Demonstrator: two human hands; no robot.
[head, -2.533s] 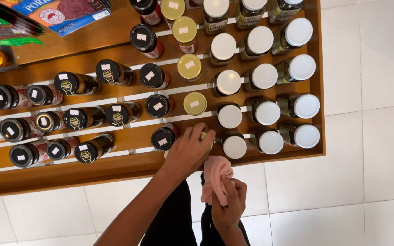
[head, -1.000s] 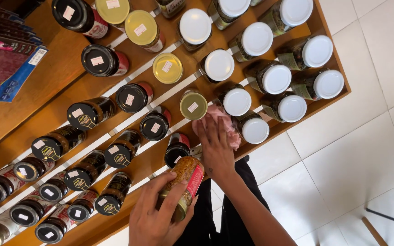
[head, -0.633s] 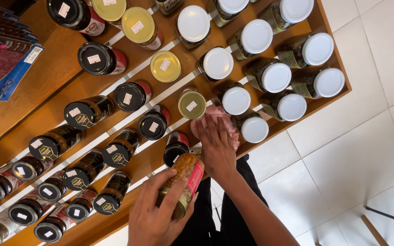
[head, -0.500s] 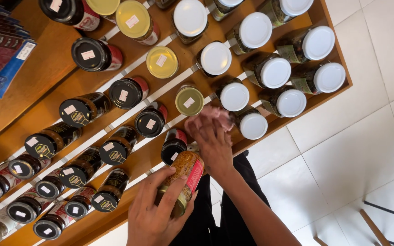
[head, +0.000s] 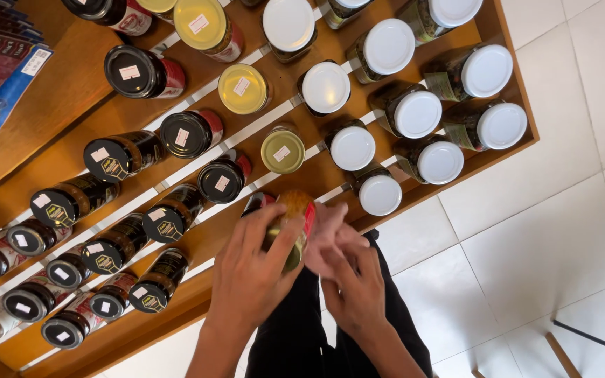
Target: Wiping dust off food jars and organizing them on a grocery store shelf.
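Observation:
My left hand grips a glass jar with a gold lid and a red label, holding it tilted just in front of the lowest tier of a stepped wooden shelf. My right hand holds a pink cloth bunched against the jar's right side. Right above the jar, the shelf has an open gap between a black-lidded jar and a white-lidded jar.
Rows of jars fill the shelf: black lids on the left, gold lids such as one in the middle, white lids on the right. Printed packets lie at the top left. White floor tiles spread to the right, with a dark metal leg at the bottom corner.
My right hand drew the pink cloth back from the shelf gap onto the jar. My left hand raised the jar closer to the shelf.

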